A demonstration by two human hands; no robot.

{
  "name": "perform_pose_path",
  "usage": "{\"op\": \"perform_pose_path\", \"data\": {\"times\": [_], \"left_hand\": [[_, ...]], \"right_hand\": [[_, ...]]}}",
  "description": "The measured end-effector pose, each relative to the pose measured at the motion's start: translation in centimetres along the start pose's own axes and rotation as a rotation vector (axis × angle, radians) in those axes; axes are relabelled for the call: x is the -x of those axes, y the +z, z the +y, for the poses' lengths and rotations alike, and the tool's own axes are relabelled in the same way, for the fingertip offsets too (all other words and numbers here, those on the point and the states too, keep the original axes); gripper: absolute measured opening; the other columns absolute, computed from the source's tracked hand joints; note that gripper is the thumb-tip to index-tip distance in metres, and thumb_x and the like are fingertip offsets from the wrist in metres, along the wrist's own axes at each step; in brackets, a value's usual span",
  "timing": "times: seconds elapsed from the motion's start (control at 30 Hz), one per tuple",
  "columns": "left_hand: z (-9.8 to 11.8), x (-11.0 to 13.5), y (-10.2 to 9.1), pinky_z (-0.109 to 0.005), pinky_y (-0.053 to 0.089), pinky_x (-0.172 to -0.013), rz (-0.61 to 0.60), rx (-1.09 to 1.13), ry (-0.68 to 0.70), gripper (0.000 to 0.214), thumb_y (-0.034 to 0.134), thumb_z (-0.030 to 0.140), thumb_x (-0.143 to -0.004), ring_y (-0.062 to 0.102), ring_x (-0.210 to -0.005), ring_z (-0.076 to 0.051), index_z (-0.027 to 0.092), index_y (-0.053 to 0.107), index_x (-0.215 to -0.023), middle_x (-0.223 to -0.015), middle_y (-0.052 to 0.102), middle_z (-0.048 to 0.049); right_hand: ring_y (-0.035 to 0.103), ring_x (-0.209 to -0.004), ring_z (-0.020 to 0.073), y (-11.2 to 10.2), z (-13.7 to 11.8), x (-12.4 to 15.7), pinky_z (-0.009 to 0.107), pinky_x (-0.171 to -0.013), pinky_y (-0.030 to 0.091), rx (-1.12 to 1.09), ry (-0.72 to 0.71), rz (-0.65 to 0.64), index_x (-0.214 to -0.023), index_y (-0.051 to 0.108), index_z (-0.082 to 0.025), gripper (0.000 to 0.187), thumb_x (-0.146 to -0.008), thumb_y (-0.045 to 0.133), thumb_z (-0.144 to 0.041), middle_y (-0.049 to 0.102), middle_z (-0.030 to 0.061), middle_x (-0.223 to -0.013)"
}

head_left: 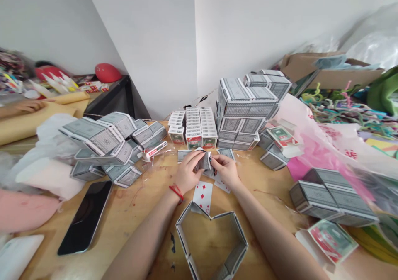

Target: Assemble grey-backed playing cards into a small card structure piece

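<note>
**Both hands on the deck, mid-table**

Left hand (187,173) and right hand (226,170) meet over the middle of the tabletop (133,213), fingers of both clamped on a deck of cards (205,161) from either side. A red cord (176,191) circles the left wrist. Just nearer, a diamond card (202,196) lies face up, touching the heart-shaped frame (241,230) at the near edge. Rows of boxed packs (192,126) stand along the far edge; a phone (85,217) lies towards the left edge.
</note>
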State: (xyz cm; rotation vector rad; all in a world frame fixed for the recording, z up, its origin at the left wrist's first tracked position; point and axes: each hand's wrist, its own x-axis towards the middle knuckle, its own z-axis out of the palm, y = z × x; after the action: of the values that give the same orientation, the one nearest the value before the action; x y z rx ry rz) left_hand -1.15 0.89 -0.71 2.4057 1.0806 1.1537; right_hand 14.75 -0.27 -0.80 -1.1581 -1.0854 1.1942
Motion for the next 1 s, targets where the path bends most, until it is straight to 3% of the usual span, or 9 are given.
{"op": "perform_pose_path", "data": {"times": [0.37,0.57,0.63,0.7,0.8,0.87,1.0], "left_hand": [[0.3,-0.1,-0.1,-0.043,0.039,-0.099,0.002,-0.044,0.047,0.046,0.052,0.021,-0.079,0.045,-0.117,-0.022,0.021,0.042,-0.124,-0.123,0.05,-0.0089],[0.3,-0.2,0.0,-0.043,0.039,-0.099,0.046,-0.072,0.007,0.046,0.053,0.023,-0.079,0.045,-0.116,-0.022,0.022,0.042,-0.123,-0.121,0.051,-0.0091],[0.2,-0.1,0.0,-0.044,0.039,-0.098,0.063,-0.084,-0.018,0.046,0.053,0.024,-0.079,0.045,-0.116,-0.023,0.022,0.042,-0.123,-0.122,0.05,-0.0093],[0.1,-0.1,0.0,-0.043,0.038,-0.099,0.067,-0.09,-0.043,0.046,0.054,0.023,-0.079,0.044,-0.117,-0.022,0.021,0.042,-0.123,-0.123,0.05,-0.0092],[-0.1,0.0,0.0,-0.042,0.038,-0.099,0.08,-0.091,-0.052,0.047,0.055,0.021,-0.078,0.044,-0.117,-0.022,0.021,0.043,-0.123,-0.123,0.05,-0.0087],[-0.3,0.1,0.0,-0.043,0.038,-0.099,0.085,-0.091,-0.042,0.047,0.055,0.021,-0.078,0.044,-0.116,-0.022,0.021,0.043,-0.123,-0.122,0.05,-0.0085],[-0.3,0.2,0.2,-0.042,0.038,-0.099,0.08,-0.096,-0.036,0.047,0.055,0.021,-0.078,0.044,-0.116,-0.021,0.022,0.043,-0.123,-0.123,0.05,-0.0081]], "right_hand": [[0.045,-0.04,0.0084,0.1,-0.5,0.1,0.021,-0.039,0.036,0.04,-0.012,0.07,-0.063,0.059,-0.015,0.029,-0.066,0.063,-0.043,0.055,-0.0013,-0.051],[0.039,-0.035,0.0084,-0.1,-0.6,0.4,0.022,-0.037,0.033,0.058,-0.025,-0.006,-0.066,0.061,-0.015,0.035,-0.075,0.053,-0.047,0.046,-0.004,-0.039],[0.04,-0.035,0.0084,0.1,-0.5,0.6,0.022,-0.037,0.033,0.044,-0.036,-0.051,-0.08,0.064,-0.014,0.033,-0.074,0.055,-0.045,0.052,-0.0024,-0.045],[0.048,-0.042,0.01,0.3,-0.2,0.8,0.022,-0.038,0.036,0.024,-0.049,-0.088,-0.099,0.062,-0.015,0.038,-0.071,0.059,-0.041,0.064,0.0024,-0.064],[0.06,-0.062,0.0157,0.6,0.6,0.9,0.024,-0.046,0.043,0.031,-0.077,-0.084,-0.107,0.059,-0.017,0.04,-0.071,0.06,-0.035,0.067,0.0089,-0.091],[0.062,-0.068,0.0178,0.7,1.0,0.9,0.025,-0.049,0.046,0.054,-0.089,-0.063,-0.106,0.059,-0.018,0.038,-0.072,0.059,-0.034,0.067,0.0095,-0.094],[0.062,-0.063,0.0177,0.6,1.4,0.9,0.024,-0.044,0.044,0.108,-0.089,-0.039,-0.103,0.06,-0.019,0.035,-0.072,0.058,-0.036,0.068,0.0074,-0.083]]}}
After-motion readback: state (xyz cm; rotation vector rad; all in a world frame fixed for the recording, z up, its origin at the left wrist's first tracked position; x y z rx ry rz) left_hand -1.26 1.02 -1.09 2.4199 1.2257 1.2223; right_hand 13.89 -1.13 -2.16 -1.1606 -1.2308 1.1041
